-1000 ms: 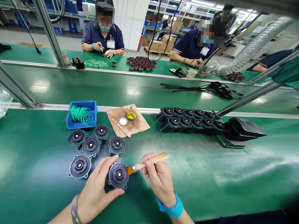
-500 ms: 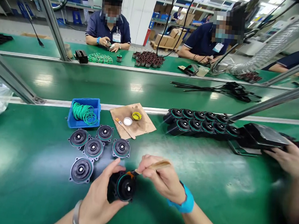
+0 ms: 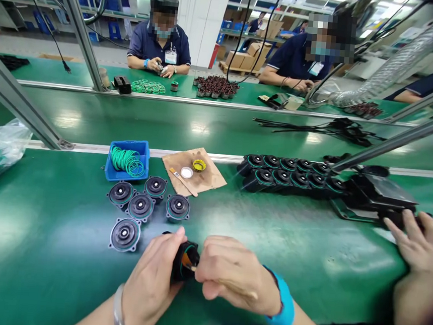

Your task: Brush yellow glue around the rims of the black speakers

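A long, shiny green bench [image 3: 289, 239], with bright light on it. To the right, two rows of black, round-topped parts [image 3: 282, 177], and past them a co-worker's hand [image 3: 418, 241] on a dark thing [image 3: 397, 219], nowhere in sight one second ago. Far left, a see-through plastic bag [image 3: 8, 139] with bendy green stuff inside. Toward the back, a stained brown cardboard sheet [image 3: 211, 174].

Near the front edge, a left hand [image 3: 153, 273] with fingers curled round a black, round part with a green ring [image 3: 177, 269], and a right hand [image 3: 235, 273] with fingers closed tight round a wooden-handled brush with orange bristles [image 3: 238, 288]. Just now, a big tip: round face no longer up, but turned toward the right hand, bristles seemingly against it. So, most likely, another bit of the rim now in reach of the brush. Cannot tell if touching the bench underneath.

Farther back, an open blue plastic box [image 3: 126, 177] with a heap of thin green rings [image 3: 125, 160] in it. Just in front, five dark, round parts [image 3: 140, 205]. On the cardboard, a flat wooden brush [image 3: 185, 183], a little yellow round tub [image 3: 199, 170] and a small white disc [image 3: 187, 172]. Cannot tell what is in the tub.
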### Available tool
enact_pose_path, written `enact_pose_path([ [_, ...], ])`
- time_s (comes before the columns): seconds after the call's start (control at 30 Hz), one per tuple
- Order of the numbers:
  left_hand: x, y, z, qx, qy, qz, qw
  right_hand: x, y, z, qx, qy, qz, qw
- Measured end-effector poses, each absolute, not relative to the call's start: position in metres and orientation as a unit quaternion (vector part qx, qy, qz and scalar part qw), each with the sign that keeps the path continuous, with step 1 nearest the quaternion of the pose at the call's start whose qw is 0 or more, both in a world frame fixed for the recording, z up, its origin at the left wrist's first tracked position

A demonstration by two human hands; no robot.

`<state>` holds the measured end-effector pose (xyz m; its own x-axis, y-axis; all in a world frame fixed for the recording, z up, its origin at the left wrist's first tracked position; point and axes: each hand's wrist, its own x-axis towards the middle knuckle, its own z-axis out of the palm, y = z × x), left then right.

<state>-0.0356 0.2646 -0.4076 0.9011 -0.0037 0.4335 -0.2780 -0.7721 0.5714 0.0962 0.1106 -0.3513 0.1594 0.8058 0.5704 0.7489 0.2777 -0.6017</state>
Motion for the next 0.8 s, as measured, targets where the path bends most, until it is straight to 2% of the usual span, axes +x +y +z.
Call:
enact_pose_path([
  [0.2, -0.031, 0.264, -0.397, 0.927, -0.094, 0.268, 0.244, 0.069, 0.101, -0.361, -0.652, -0.595, -0.056, 0.467],
  [0.37, -0.031, 0.263, -0.402, 0.925, -0.077, 0.282, 0.241, 0.057, 0.094, -0.378, -0.635, -0.504, -0.073, 0.58],
  [0.43, -0.031, 0.262, -0.403, 0.925, -0.071, 0.285, 0.24, 0.057, 0.095, -0.382, -0.628, -0.493, -0.077, 0.597],
  [0.57, -0.033, 0.261, -0.405, 0.922, -0.058, 0.272, 0.271, 0.056, 0.101, -0.38, -0.629, -0.532, -0.116, 0.555],
  [0.8, -0.032, 0.261, -0.398, 0.89, 0.032, 0.225, 0.396, 0.051, 0.096, -0.379, -0.626, -0.581, -0.118, 0.506],
])
